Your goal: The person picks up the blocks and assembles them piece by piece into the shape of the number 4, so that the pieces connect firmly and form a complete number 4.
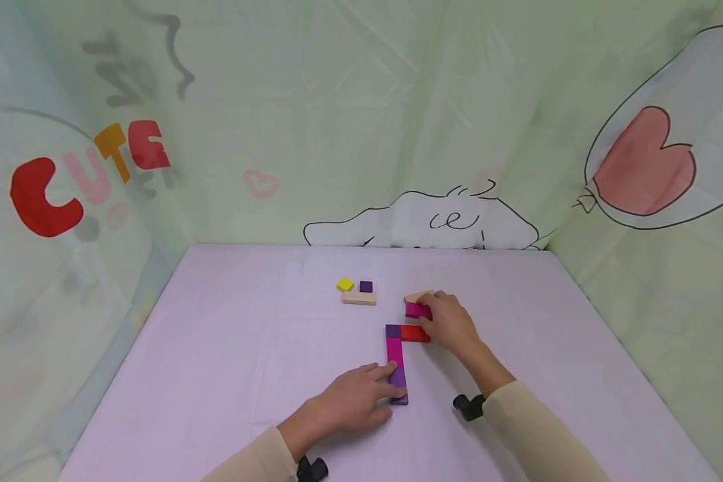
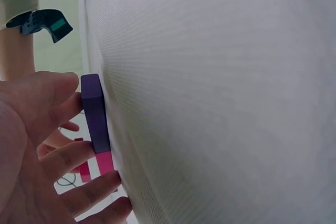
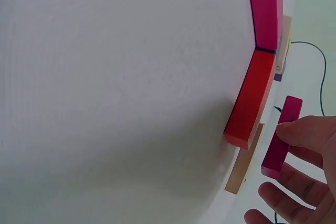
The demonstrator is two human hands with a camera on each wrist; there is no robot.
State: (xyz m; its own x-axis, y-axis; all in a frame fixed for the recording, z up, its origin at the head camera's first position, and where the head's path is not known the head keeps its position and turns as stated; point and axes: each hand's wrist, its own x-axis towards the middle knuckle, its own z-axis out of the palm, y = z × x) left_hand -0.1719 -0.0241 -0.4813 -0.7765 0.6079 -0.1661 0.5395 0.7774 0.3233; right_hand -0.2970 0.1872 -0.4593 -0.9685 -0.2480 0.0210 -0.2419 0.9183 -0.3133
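Observation:
My right hand (image 1: 453,323) pinches a magenta block (image 3: 282,145) between thumb and index finger, and the block is raised off the table in the right wrist view. Below it in the head view lies a red block (image 1: 414,333), its left end against a small purple block (image 1: 393,331). From there a magenta block (image 1: 394,349) and a purple block (image 2: 94,114) continue in line toward the near edge, forming an angled row with the red one. My left hand (image 1: 355,400) lies beside this row with fingers spread, fingertips resting on the magenta and purple blocks.
Beyond the row sit a yellow block (image 1: 345,284), a dark purple block (image 1: 365,286) and a plain wooden block (image 1: 359,298). Another wooden block (image 1: 414,296) lies partly behind my right fingers. A printed cloth (image 1: 361,120) hangs behind the table's (image 1: 229,335) far edge.

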